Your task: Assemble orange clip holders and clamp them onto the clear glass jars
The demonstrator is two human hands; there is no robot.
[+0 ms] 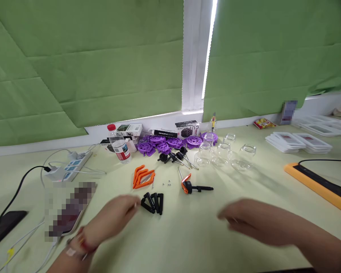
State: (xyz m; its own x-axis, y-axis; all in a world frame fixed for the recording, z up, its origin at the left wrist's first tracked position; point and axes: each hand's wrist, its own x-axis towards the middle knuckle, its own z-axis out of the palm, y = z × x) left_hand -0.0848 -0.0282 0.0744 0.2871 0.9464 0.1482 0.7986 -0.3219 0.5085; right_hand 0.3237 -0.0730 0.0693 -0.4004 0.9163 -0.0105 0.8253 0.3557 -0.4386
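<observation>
My left hand [116, 216] is slightly blurred, its fingers together near the tips; what they hold, if anything, is hidden. Just right of its fingertips lie several short black plastic handles [156, 203]. My right hand [252, 220] hangs over the table, smeared by motion, so its grip is unclear. Between and beyond the hands rests a joined piece [189, 186] with a black knob, a black handle, an orange bracket and a metal rod. Orange angled brackets [143, 177] lie further left with metal rods. A few tiny metal nuts [169, 183] sit between them.
Behind are purple plastic discs [165, 144], black knobs with rods [177, 156], clear glass jars [223, 153] and a water bottle [119, 148]. At left are a power strip [76, 167] and a phone [74, 216]; at right, white frames [298, 142] and an orange-edged device [318, 185].
</observation>
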